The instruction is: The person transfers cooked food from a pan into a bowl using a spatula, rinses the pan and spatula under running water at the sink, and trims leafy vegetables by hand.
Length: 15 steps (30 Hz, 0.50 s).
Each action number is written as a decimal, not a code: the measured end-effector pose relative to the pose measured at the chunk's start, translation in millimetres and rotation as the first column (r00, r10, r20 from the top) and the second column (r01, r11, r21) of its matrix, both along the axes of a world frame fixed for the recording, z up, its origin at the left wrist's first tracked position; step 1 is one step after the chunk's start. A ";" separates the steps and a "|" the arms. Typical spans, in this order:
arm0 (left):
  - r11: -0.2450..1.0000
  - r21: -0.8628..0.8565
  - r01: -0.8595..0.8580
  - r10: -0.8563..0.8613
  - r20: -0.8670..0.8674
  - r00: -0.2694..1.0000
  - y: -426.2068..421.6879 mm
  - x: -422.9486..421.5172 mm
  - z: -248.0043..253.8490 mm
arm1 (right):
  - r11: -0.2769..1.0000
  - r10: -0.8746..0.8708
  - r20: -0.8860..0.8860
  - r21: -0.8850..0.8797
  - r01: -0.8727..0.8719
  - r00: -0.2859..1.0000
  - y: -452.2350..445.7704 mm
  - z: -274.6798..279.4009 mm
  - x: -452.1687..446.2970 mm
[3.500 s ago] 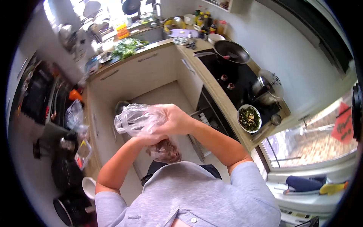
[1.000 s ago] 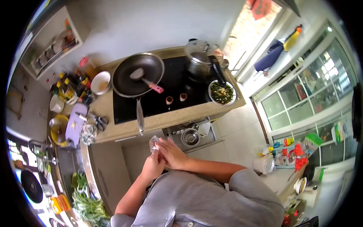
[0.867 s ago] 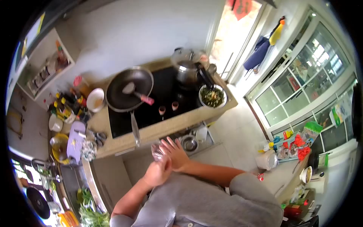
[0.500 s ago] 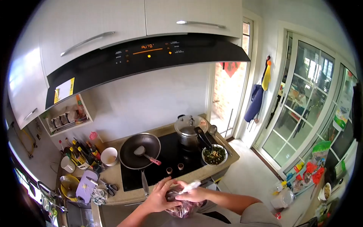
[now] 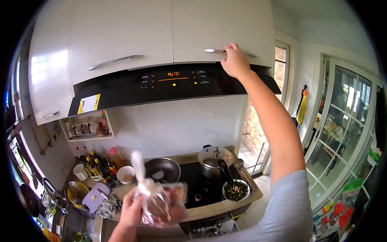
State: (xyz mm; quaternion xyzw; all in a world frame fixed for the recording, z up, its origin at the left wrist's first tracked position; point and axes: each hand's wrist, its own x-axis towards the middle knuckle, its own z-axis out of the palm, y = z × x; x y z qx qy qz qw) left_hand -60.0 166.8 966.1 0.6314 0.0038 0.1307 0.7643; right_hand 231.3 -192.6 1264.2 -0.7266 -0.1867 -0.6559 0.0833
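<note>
My left hand (image 5: 131, 209) is closed round a clear plastic bag (image 5: 166, 203), its neck twisted and standing up. Reddish-brown pieces show through the plastic, but their kind is unclear. High on the right, my right hand (image 5: 235, 61) has its fingers wrapped over the metal cabinet handle (image 5: 215, 51). The pale cabinet door (image 5: 219, 24) looks closed. Behind the bag, a frying pan (image 5: 171, 166) with a spatula in it rests on the black cooktop (image 5: 193, 183), partly covered from view.
Below the cabinets runs a black range hood (image 5: 137, 90). A pressure cooker (image 5: 211, 163) stands at the back of the cooktop, near a bowl of chopped greens (image 5: 236, 190). Sauce bottles (image 5: 96, 165), a white bowl (image 5: 126, 174) and a purple cutting board (image 5: 96, 197) occupy the left counter.
My right hand has left the bag and risen to the cabinet handle. The bag, now in my left hand alone, is higher and further left. The view has tilted upward.
</note>
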 end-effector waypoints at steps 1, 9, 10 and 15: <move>0.990 -0.142 0.010 0.006 0.106 0.994 -2.4 2.3 9.0 | 0.996 -0.078 -0.190 0.031 0.085 0.979 3.1 10.4 -4.8; 0.929 -0.361 -0.085 0.276 0.520 0.808 -9.6 28.1 51.8 | 0.981 0.184 -0.143 0.095 -0.172 0.973 -43.3 -12.9 -81.7; 0.934 -0.348 -0.086 0.263 0.500 0.825 -9.1 39.4 47.9 | 0.957 0.279 -0.090 0.107 -0.269 0.956 -57.2 -23.7 -97.6; 0.991 -0.130 -0.017 0.076 0.469 0.880 -65.9 81.6 82.5 | 0.895 0.423 -0.168 0.228 -0.383 0.890 -181.9 -62.1 -112.3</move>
